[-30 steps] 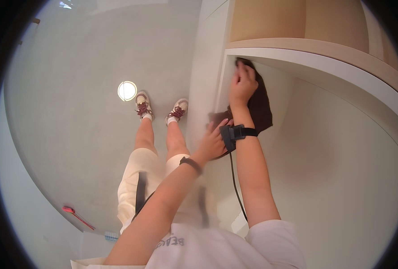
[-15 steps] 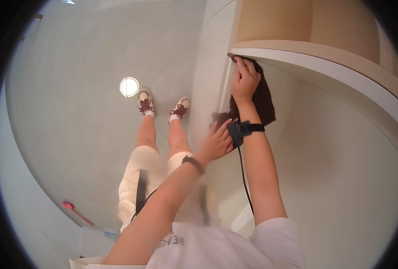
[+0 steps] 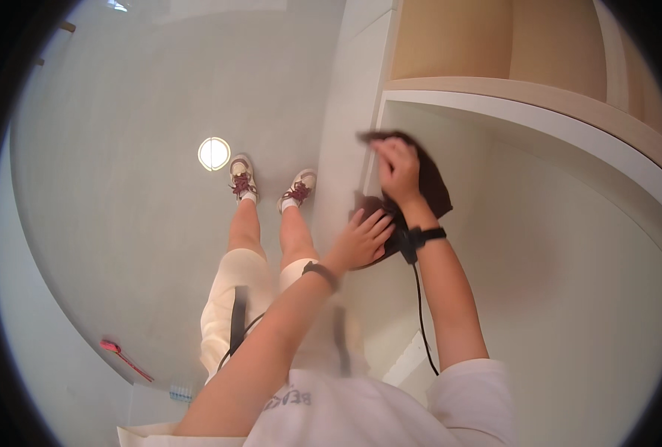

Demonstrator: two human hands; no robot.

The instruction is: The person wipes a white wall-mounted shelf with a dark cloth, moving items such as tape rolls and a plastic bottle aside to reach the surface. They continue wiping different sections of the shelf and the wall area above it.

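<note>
A dark brown cloth lies bunched over the pale surface beside the white panel of a shelf unit. My left hand rests on its lower part with fingers spread. Farther up, my right hand, slightly blurred, pinches the cloth's upper edge. A black device with a trailing cable is strapped round my right wrist.
A wooden shelf compartment with a curved white edge stands at upper right. My shoes are on the grey floor, near a round light disc. A red long-handled item lies at lower left.
My right hand has drawn the cloth's upper edge down, away from the corner under the curved shelf edge. My left hand has shifted slightly down and stays spread on the cloth.
</note>
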